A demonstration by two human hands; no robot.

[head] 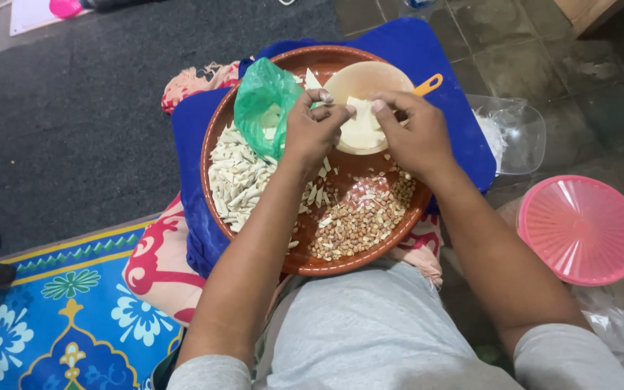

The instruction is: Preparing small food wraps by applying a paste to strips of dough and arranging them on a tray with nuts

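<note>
Pale, thin pastry wrapper [360, 124] — flat, creamy-white — pinched in the grip of left hand [313, 130] and right hand [411, 131].

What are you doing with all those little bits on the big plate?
A person sits with a round brown tray on their lap. Both hands, left hand and right hand, pinch a small pale wrapper over a cream bowl. Folded pale pieces and peanuts lie on the tray beside a green bag.
</note>
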